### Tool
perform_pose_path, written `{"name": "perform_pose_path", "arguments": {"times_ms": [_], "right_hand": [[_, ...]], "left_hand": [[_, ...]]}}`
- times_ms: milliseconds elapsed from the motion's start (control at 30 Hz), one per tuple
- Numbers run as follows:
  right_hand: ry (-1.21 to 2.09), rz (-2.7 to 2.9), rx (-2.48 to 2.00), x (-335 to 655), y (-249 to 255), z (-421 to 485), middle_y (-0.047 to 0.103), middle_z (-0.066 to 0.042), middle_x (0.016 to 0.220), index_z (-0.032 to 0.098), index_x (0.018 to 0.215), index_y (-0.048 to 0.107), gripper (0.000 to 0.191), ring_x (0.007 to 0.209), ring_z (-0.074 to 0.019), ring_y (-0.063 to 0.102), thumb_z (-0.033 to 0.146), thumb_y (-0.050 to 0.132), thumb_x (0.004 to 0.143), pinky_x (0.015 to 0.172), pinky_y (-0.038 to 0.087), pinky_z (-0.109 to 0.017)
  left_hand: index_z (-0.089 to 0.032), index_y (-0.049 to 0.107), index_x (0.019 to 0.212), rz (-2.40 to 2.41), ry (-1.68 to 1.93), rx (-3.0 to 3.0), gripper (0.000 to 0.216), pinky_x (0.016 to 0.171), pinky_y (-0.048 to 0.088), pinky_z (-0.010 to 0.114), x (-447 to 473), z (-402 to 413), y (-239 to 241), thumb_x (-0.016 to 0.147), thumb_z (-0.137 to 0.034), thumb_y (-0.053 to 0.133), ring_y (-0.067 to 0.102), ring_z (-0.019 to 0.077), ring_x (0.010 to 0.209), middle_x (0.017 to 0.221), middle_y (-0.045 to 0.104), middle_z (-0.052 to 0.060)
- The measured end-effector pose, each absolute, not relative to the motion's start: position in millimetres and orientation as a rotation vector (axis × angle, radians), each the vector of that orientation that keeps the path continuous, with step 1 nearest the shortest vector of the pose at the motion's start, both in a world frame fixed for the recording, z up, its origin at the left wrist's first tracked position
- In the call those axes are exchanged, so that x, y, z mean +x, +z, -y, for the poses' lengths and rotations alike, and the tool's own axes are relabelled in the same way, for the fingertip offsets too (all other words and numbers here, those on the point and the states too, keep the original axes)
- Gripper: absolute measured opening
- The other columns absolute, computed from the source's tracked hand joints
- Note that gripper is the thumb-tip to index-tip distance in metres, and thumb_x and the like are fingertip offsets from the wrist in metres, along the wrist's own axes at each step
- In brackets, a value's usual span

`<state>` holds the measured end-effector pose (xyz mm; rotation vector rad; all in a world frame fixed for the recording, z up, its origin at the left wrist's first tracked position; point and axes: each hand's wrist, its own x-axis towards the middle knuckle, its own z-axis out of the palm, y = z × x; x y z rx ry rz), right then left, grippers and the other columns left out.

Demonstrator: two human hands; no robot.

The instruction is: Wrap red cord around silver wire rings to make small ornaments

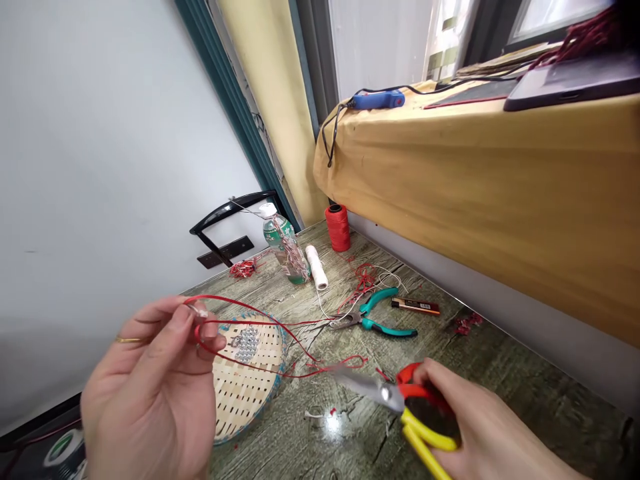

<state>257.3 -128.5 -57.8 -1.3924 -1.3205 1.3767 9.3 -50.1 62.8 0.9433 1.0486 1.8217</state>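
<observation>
My left hand [155, 373] pinches a looped red cord [250, 325] together with a small whitish, shiny piece [199, 311] at the fingertips. The cord's loops stretch to the right above the table. In my right hand [480, 413] is a pair of scissors [387, 395] with red and yellow handles, fingers around the grips. Its blades point left toward the far end of the cord and are blurred; whether they touch the cord I cannot tell. Partly behind my left hand lies a round woven bamboo tray [273, 373] holding small silvery pieces [246, 343].
Behind stand a plastic bottle [285, 247] with thread scraps, a white thread roll [317, 268] and a red spool [338, 229]. Green-handled pliers [373, 317] and a lighter [415, 306] lie mid-table. A yellow-draped ledge [450, 160] rises at right, bearing a blue corded tool [377, 100].
</observation>
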Motion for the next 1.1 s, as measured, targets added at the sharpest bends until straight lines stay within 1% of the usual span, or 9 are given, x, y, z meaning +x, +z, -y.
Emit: {"name": "perform_pose_path", "arguments": {"times_ms": [100, 367, 467, 567, 700, 833, 967, 1000, 1100], "right_hand": [[1.128, 1.688, -1.49, 250, -57, 121, 0.059, -0.003, 0.075, 0.02, 0.075, 0.06, 0.015, 0.066, -0.0159, 0.052, 0.018, 0.069, 0.063, 0.063, 0.041, -0.026], [1.094, 2.176, -1.429, 235, -59, 95, 0.061, -0.008, 0.105, 0.019, 0.102, 0.06, 0.043, 0.097, -0.0221, 0.056, 0.008, 0.069, 0.062, 0.086, 0.044, -0.033], [0.951, 2.312, -1.309, 236, -52, 83, 0.062, -0.007, 0.103, 0.021, 0.097, 0.063, 0.025, 0.097, -0.0233, 0.056, 0.02, 0.068, 0.073, 0.086, 0.045, -0.035], [0.881, 2.207, -1.23, 233, -35, 66, 0.063, -0.006, 0.094, 0.021, 0.09, 0.064, 0.014, 0.088, -0.02, 0.057, 0.029, 0.052, 0.087, 0.08, 0.045, -0.034], [1.015, 1.782, -1.069, 214, -8, 36, 0.061, -0.004, 0.098, 0.022, 0.1, 0.059, 0.016, 0.083, -0.0149, 0.055, 0.028, 0.051, 0.088, 0.075, 0.044, -0.028], [1.53, 1.519, -0.716, 192, 1, 5, 0.056, -0.004, 0.117, 0.026, 0.125, 0.041, 0.042, 0.068, -0.0085, 0.053, 0.018, 0.045, 0.084, 0.064, 0.044, -0.024], [1.819, 1.71, -0.574, 182, -2, -15, 0.066, -0.008, 0.089, 0.016, 0.117, 0.054, 0.046, 0.041, -0.0068, 0.045, 0.039, 0.022, 0.093, 0.043, 0.038, -0.024], [1.829, 1.754, -0.577, 181, -3, -17, 0.066, -0.007, 0.08, 0.014, 0.111, 0.058, 0.05, 0.038, -0.0058, 0.041, 0.045, 0.023, 0.093, 0.04, 0.034, -0.022], [1.757, 1.851, -0.644, 182, -5, -22, 0.062, -0.001, 0.069, 0.013, 0.088, 0.065, 0.036, 0.047, -0.0057, 0.042, 0.047, 0.053, 0.083, 0.046, 0.032, -0.02]], "left_hand": [[-0.019, 0.068, 0.077, -1.064, 1.805, 0.968, 0.007, 0.053, 0.047, 0.014, 11, 46, 59, 0.073, -0.012, 0.067, 0.052, 0.0065, 0.063, 0.078, 0.059, -0.002], [-0.017, 0.066, 0.077, -1.137, 1.477, 1.064, 0.008, 0.052, 0.043, 0.014, 22, 30, 43, 0.072, -0.02, 0.07, 0.05, 0.0055, 0.06, 0.072, 0.06, -0.003], [-0.017, 0.066, 0.077, -1.085, 1.414, 1.077, 0.005, 0.052, 0.042, 0.014, 23, 30, 42, 0.074, -0.02, 0.068, 0.05, 0.0047, 0.058, 0.072, 0.062, -0.003], [-0.017, 0.066, 0.078, -1.031, 1.356, 1.032, 0.004, 0.049, 0.04, 0.013, 22, 31, 43, 0.075, -0.019, 0.068, 0.048, 0.0034, 0.054, 0.069, 0.063, -0.003], [-0.017, 0.066, 0.078, -0.968, 1.299, 0.962, 0.004, 0.045, 0.035, 0.011, 21, 34, 44, 0.075, -0.018, 0.068, 0.043, 0.0016, 0.048, 0.068, 0.066, -0.002], [-0.016, 0.066, 0.078, -0.916, 1.256, 0.915, 0.001, 0.042, 0.033, 0.01, 21, 36, 47, 0.076, -0.016, 0.067, 0.041, 0.0009, 0.044, 0.066, 0.068, 0.0], [-0.015, 0.066, 0.077, -0.856, 1.259, 0.892, 0.002, 0.041, 0.034, 0.009, 20, 39, 51, 0.077, -0.014, 0.065, 0.042, 0.0001, 0.042, 0.067, 0.07, 0.001], [-0.016, 0.066, 0.077, -0.843, 1.265, 0.882, 0.001, 0.041, 0.035, 0.008, 19, 39, 52, 0.077, -0.015, 0.066, 0.042, 0.0, 0.042, 0.067, 0.07, 0.001], [-0.016, 0.066, 0.077, -0.82, 1.298, 0.872, 0.001, 0.041, 0.035, 0.008, 16, 39, 55, 0.077, -0.015, 0.067, 0.043, -0.0003, 0.042, 0.067, 0.07, 0.0]]}}
